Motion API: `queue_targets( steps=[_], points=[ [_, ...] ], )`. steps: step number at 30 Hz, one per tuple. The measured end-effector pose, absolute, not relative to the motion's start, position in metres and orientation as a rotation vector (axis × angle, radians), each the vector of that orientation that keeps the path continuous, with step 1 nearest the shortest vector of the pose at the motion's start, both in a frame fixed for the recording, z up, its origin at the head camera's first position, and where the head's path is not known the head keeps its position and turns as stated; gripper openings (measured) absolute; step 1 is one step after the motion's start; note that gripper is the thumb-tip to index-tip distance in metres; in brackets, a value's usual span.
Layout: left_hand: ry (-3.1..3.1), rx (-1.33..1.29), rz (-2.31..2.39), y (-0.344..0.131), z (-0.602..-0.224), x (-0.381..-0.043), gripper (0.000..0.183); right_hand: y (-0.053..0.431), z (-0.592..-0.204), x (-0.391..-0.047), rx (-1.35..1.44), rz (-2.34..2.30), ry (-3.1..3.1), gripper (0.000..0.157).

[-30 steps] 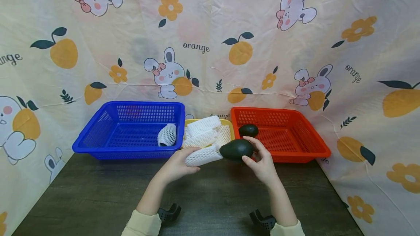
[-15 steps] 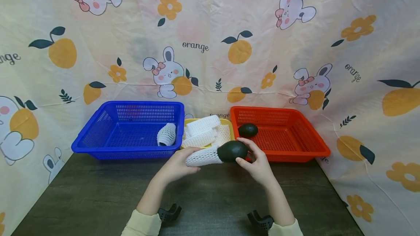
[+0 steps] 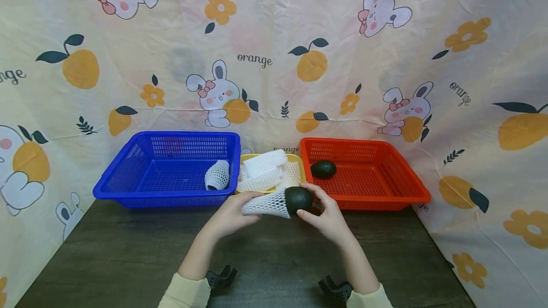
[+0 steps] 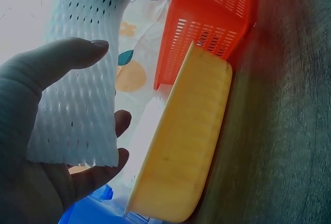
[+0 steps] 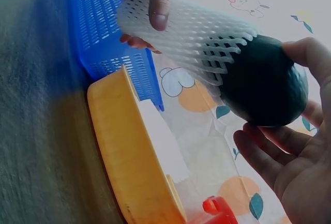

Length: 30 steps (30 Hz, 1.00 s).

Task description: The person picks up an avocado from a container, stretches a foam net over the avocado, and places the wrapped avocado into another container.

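Observation:
An avocado (image 3: 299, 200), dark green, sits partway inside a white foam net sleeve (image 3: 269, 205) in front of the yellow basket. My left hand (image 3: 233, 214) holds the sleeve at its left end, the thumb (image 4: 83, 53) lying across the mesh in the left wrist view. With thumb and fingertips my right hand (image 3: 327, 215) grips the avocado's bare round end. The right wrist view shows the net's open edge stretched around the dark fruit (image 5: 266, 81); its narrower end is hidden under the mesh.
A blue basket (image 3: 167, 201) on the left contains one netted fruit (image 3: 217, 175). The yellow basket (image 4: 181, 146) in the middle holds several foam sleeves (image 3: 265, 163). In the red basket (image 3: 376, 203) on the right lies another avocado (image 3: 323, 169). A patterned cloth hangs behind.
My right hand has moved left, pushing the avocado from the sleeve's mouth deeper into it. The net's right end has widened around the fruit. My left hand has stayed in place.

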<state>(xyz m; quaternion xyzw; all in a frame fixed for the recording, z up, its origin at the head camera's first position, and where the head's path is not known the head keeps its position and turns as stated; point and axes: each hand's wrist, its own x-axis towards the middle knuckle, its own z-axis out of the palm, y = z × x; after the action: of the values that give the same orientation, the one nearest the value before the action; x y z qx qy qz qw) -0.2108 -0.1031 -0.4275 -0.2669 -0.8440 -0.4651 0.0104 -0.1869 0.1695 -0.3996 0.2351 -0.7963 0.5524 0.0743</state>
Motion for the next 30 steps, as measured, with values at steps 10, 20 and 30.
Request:
queue_targets(
  steps=[10, 20, 30],
  points=[
    [-2.601, -0.848, -1.499, -0.104, -0.427, -0.21, 0.037, 0.167, -0.412, -0.192, 0.729, 1.674, -2.406, 0.056],
    [-2.593, -0.84, -1.509, -0.101, -0.427, -0.211, 0.036, 0.163, -0.414, -0.191, 0.732, 1.727, -2.417, 0.057],
    [-2.565, -0.852, -1.5, -0.1, -0.427, -0.211, 0.038, 0.155, -0.398, -0.182, 0.732, 1.794, -2.359, 0.056]
  ],
)
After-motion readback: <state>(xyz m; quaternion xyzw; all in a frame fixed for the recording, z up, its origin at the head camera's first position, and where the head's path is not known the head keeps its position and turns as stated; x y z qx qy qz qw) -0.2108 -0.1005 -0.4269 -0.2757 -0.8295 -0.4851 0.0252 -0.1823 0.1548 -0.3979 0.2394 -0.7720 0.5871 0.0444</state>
